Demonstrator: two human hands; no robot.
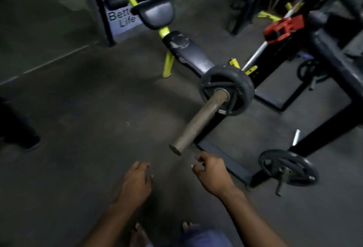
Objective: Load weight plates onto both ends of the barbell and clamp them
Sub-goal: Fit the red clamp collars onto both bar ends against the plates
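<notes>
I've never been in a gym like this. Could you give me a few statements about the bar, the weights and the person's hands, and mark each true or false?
1. A black plate sits on the near end of the bar. True.
2. A red clamp locks that plate in place. False: no clamp is on this end; a red block sits farther along the bar.
3. Both hands are empty. True: the left hand and right hand hold nothing.
4. The right hand grips the bar's tip. False: it hangs just below it, apart.
5. Another plate rests on the rack at right. True.
</notes>
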